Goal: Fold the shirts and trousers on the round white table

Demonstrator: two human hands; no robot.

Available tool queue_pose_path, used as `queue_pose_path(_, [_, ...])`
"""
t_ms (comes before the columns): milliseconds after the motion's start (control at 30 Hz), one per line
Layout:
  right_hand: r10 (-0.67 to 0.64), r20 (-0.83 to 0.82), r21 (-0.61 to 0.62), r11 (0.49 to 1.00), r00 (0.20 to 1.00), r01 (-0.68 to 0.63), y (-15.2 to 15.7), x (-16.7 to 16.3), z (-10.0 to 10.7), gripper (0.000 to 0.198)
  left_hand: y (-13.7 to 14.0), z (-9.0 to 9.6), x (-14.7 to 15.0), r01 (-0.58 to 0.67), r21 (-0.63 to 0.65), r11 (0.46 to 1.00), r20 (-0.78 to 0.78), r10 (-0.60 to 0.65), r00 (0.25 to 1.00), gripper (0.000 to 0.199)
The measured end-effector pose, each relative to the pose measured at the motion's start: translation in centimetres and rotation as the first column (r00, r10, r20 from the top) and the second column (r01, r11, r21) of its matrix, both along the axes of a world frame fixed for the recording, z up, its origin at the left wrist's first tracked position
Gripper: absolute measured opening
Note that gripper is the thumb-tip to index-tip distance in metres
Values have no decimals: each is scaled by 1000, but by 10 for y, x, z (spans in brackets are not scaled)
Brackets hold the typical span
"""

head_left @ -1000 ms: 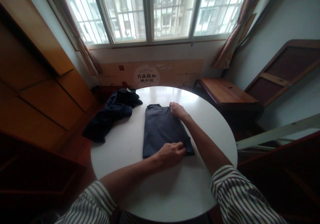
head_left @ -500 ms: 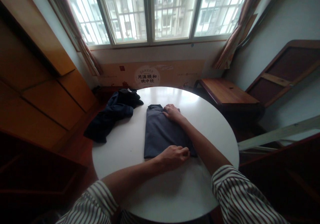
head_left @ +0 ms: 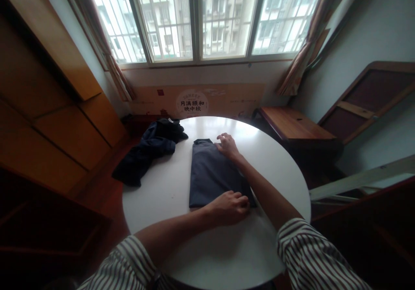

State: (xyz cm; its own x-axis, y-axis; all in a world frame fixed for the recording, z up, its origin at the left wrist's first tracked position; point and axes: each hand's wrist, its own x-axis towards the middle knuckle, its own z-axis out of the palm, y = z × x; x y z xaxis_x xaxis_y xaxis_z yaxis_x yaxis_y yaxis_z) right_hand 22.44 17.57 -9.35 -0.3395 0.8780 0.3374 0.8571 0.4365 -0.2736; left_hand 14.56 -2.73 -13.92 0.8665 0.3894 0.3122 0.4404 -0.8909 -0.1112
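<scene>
Head view of a round white counter (head_left: 181,186) set before a barred window (head_left: 201,17). A dark grey garment (head_left: 210,173), folded into a narrow upright rectangle, lies flat near the centre of the counter, its collar end toward the window. The left hand (head_left: 230,206) rests on the garment's near right corner, fingers curled over the hem; whether its grip is pinching the cloth or merely pressing on it cannot be told. The right hand (head_left: 228,145) lies palm down on the far right corner, beside the collar, its grip wide and flat with fingers spread on the fabric and holding nothing. Both forearms cross the counter from striped sleeves (head_left: 311,255) at the bottom edge. A crumpled dark blue garment (head_left: 149,149) sits at the counter's far left rim, apart from the folded one, and partly hangs over the edge. A printed cardboard panel (head_left: 194,100) leans against the wall below the window; a wooden side table (head_left: 295,123) stands at right.
</scene>
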Motion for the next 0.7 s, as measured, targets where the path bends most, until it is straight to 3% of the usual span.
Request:
queue_pose_path(167, [86,5,-123,989,996,-85,-36,-2,29,35,3,17,-7,52,-44,998,131,-46,990,29])
queue_pose_path(267, [48,165,-268,963,985,-2,-68,10,29,45,17,38,-24,-217,-89,972,321,234,918,35])
queue_pose_path(333, [-37,252,-317,941,967,119,-91,24,22,54,33,48,-41,-443,-162,882,416,469,779,36])
queue_pose_path(433, [-202,266,-308,909,942,282,-124,47,10,71,61,45,-66,-613,-280,739,367,672,643,33])
queue_pose_path(567, [-257,188,-346,886,948,309,-162,66,-4,87,91,22,-84,-719,-416,557,67,807,587,45])
queue_pose_path(700, [-214,59,-375,900,975,221,-179,74,-16,79,108,10,-90,-749,-470,467,-58,831,554,57])
